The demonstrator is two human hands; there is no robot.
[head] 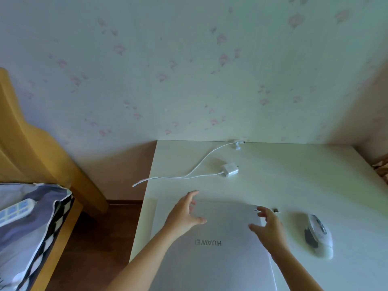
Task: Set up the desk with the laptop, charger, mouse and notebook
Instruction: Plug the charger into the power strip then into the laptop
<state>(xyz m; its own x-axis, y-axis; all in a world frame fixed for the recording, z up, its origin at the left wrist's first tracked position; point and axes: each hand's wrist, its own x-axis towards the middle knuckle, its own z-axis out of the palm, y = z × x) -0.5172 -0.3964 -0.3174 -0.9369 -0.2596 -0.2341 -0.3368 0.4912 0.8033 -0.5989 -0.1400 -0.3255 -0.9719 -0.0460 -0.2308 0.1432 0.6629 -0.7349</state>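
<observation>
A closed silver laptop [218, 255] lies at the near edge of the white desk [294, 181], its logo facing away from me. My left hand [184, 213] hovers over the lid's far left corner with fingers spread. My right hand [270, 229] is over the far right corner, fingers apart, holding nothing. A white charger brick [230, 169] with its white cable [189, 175] lies further back; the cable's end hangs off the desk's left edge. A white and grey mouse [319, 236] sits to the right of the laptop. No notebook is in view.
A small dark USB dongle [276, 210] lies between laptop and mouse. A white clip [238, 144] sits at the desk's back edge against the flowered wall. A wooden bed frame [31, 148] with a checked pillow [31, 227] and a power strip [14, 211] stands left.
</observation>
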